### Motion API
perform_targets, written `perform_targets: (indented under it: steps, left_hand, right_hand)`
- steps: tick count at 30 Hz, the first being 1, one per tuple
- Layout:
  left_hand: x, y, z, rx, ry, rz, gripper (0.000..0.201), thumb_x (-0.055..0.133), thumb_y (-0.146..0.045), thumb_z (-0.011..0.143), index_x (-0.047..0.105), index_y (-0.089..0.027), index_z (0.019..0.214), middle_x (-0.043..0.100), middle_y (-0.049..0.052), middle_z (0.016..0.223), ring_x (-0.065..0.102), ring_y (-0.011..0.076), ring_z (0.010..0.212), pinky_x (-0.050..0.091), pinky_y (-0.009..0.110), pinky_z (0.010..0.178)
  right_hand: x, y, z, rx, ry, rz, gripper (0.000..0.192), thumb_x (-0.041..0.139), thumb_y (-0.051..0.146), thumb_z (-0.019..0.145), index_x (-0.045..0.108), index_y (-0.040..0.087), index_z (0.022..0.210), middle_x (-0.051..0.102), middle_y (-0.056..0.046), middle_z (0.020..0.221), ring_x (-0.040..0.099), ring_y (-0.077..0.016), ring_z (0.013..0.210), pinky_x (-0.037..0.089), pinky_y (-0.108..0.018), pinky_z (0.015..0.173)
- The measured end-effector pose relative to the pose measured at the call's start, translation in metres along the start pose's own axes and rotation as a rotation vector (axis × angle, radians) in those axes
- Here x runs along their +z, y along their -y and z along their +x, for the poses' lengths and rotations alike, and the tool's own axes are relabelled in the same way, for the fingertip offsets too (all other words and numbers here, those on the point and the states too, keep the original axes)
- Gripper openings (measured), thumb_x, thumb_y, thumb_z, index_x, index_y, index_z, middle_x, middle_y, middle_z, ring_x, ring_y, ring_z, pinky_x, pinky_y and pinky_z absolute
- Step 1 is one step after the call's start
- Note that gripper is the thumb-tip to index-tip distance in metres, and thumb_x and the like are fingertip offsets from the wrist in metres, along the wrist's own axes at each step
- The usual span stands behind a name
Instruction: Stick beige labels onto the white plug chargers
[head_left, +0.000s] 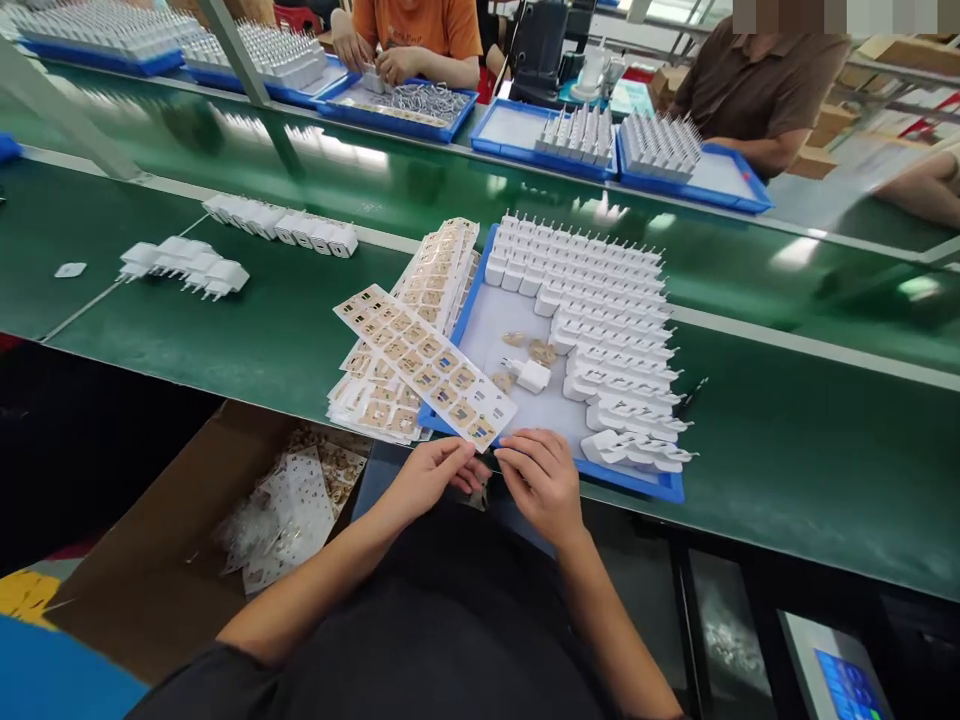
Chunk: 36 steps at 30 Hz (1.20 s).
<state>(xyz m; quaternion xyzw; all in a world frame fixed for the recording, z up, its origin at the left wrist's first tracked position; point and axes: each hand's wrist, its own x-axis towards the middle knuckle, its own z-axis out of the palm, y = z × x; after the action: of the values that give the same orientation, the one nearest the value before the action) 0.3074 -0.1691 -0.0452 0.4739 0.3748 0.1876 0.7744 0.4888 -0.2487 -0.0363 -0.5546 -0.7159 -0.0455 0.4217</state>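
On the left of the frame I see a flat white piece [70, 270], then two groups of white plugs [184, 262] on the green bench [285, 310]. Left of centre is a stack of label sheets [442, 262]; the top sheet [420, 358] slants across it and over the blue tray [637, 481]. At its lower corner, the left hand [431, 477] has thumb and fingers drawn together, the right hand [546, 482] curled just beside; I can't tell whether either grips anything. A loose plug [531, 375] lies in the tray, left of rows of upright-pronged plugs [615, 325].
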Motion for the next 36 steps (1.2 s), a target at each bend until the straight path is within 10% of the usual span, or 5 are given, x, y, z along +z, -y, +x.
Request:
perform_targets:
  steps: [13, 17, 22, 36]
  left_hand:
    - [0.004, 0.003, -0.015, 0.012, -0.012, 0.265, 0.048, 0.066, -0.061, 0.086, 0.07, -0.014, 0.079, 0.076, 0.006, 0.075, 0.069, 0.0149, 0.055, 0.055, 0.024, 0.054]
    - [-0.002, -0.01, -0.021, 0.486, -0.193, 0.766, 0.031, 0.059, -0.037, 0.097, 0.072, -0.017, 0.077, 0.074, 0.003, 0.066, 0.067, 0.0139, 0.058, 0.054, 0.025, 0.06]
    - [-0.013, -0.024, -0.004, 1.018, -0.365, 1.224, 0.019, 0.068, -0.02, 0.092, 0.075, -0.026, 0.109, 0.077, 0.004, 0.117, 0.064, 0.0275, 0.121, 0.046, 0.047, 0.107]
    - [-0.017, -0.022, 0.017, 0.888, -0.339, 1.221, 0.019, 0.061, -0.023, 0.097, 0.074, -0.027, 0.11, 0.075, 0.004, 0.122, 0.062, 0.0285, 0.126, 0.036, 0.054, 0.116]
  right_hand:
    - [0.005, 0.01, 0.007, 0.208, 0.082, -0.085, 0.018, 0.066, 0.021, 0.094, 0.069, 0.02, 0.112, 0.075, -0.009, 0.112, 0.066, -0.0276, 0.107, 0.051, -0.045, 0.092]
    - [0.005, 0.012, 0.007, 0.213, 0.094, -0.093, 0.018, 0.064, 0.019, 0.095, 0.07, 0.02, 0.112, 0.075, -0.009, 0.111, 0.064, -0.0274, 0.109, 0.052, -0.045, 0.094]
    - [0.006, 0.015, 0.009, 0.228, 0.104, -0.095, 0.019, 0.063, 0.017, 0.095, 0.07, 0.021, 0.112, 0.075, -0.008, 0.111, 0.063, -0.0267, 0.11, 0.054, -0.045, 0.096]
    - [0.008, 0.016, 0.004, 0.186, -0.11, -0.009, 0.019, 0.068, 0.013, 0.091, 0.072, 0.028, 0.101, 0.075, -0.005, 0.098, 0.067, -0.0243, 0.097, 0.055, -0.044, 0.087]
